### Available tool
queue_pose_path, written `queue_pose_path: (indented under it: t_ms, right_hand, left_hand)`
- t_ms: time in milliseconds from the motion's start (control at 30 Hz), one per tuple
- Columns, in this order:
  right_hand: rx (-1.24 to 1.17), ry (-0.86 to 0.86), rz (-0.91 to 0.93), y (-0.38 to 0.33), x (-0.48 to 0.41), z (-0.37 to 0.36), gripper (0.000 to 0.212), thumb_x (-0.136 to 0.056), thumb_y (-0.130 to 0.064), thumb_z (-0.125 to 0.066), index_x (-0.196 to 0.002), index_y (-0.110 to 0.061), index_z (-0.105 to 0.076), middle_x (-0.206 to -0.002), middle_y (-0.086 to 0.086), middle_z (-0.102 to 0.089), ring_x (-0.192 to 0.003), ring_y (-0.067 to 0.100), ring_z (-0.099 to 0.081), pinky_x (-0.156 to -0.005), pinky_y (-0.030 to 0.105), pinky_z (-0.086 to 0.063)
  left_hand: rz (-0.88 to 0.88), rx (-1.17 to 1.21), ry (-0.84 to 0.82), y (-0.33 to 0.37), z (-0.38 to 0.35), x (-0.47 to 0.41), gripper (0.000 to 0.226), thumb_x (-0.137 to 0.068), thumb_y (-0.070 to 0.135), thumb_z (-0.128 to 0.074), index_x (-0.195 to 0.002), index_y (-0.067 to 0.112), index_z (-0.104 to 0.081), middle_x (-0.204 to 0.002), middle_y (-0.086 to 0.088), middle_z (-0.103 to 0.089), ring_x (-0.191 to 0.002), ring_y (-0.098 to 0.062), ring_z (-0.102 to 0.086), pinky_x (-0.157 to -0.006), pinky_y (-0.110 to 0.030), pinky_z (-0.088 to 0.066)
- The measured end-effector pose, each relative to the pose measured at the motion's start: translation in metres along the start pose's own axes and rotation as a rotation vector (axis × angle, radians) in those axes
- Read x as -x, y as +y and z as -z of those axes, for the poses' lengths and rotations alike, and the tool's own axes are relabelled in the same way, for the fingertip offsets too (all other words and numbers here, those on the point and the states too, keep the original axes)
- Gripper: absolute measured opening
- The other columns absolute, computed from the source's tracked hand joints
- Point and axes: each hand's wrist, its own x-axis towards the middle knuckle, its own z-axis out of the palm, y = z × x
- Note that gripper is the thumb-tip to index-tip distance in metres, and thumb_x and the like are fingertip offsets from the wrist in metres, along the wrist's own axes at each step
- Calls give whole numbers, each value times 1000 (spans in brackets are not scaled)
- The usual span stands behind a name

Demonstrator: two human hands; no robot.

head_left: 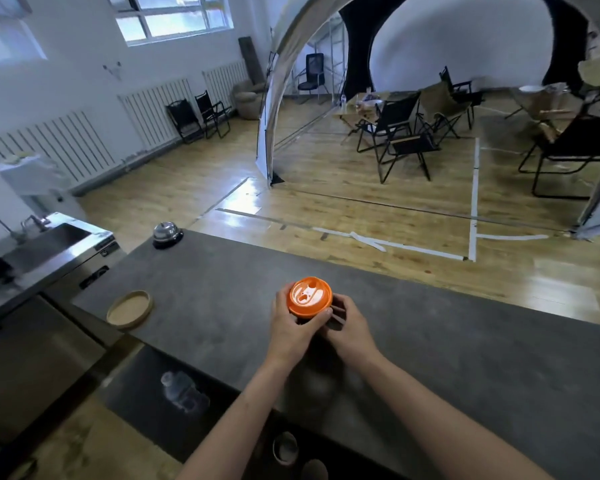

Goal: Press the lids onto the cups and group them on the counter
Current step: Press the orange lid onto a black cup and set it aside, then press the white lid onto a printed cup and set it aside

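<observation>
An orange lid [310,295] sits on top of a cup in the middle of the grey counter [465,341]. The cup itself is almost wholly hidden under the lid and my hands. My left hand [293,329] grips the lid's rim from the left, thumb curled along its near edge. My right hand [347,329] wraps the cup from the right, fingers curled just under the lid. Both forearms reach in from the bottom of the view.
A round wooden coaster [129,309] lies near the counter's left edge, and a metal call bell [167,233] stands at its far left corner. A steel sink unit [49,247] is to the left. Folding chairs stand on the wooden floor beyond the counter.
</observation>
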Motion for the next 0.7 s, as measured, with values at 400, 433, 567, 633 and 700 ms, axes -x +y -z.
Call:
queue_pose_path:
  t_ms: [400,433,567,633,700]
  right_hand:
    - [-14,20,-71,8,-102,-21,61,-84,13,-69,-138,-9,-50,-130,6,-61,-126,19,-57,-105,27,-46]
    - [-12,20,-71,9,-103,-21,61,-84,14,-69,-138,-9,-50,-128,4,-60,-126,19,-57,-105,27,-46]
    - [-15,17,-60,11,-97,-11,62,-88,12,-67,-143,-8,-47,-139,5,-56,-131,14,-52,-105,23,-43]
    - [-13,24,-50,11,-83,2,62,-90,8,-68,-145,-10,-45,-142,2,-52,-131,11,-48,-106,23,-42]
    - [-7,50,-29,12,-62,21,60,-92,4,-68,-145,-12,-46,-141,0,-52,-130,10,-50,-107,23,-42]
  left_hand:
    - [-10,-64,-30,-14,-6,-97,90,-69,47,-88,-142,35,-37,-141,-1,-54,-127,-20,-55,-110,-46,-46]
    - [-12,-81,-29,-14,-7,-98,91,-73,42,-88,-145,32,-35,-143,-2,-52,-129,-21,-53,-111,-46,-45]
    - [52,-35,-46,-14,-4,-86,130,-58,68,-87,-159,34,-11,-160,1,-34,-145,-17,-38,-119,-44,-37]
    - [113,90,-26,-11,-5,-65,123,-68,50,-88,-160,28,-10,-161,3,-28,-145,-17,-35,-119,-39,-36]
    - [168,243,81,-7,-10,-34,90,-87,21,-78,-157,20,-22,-160,-4,-32,-143,-20,-41,-111,-32,-43]
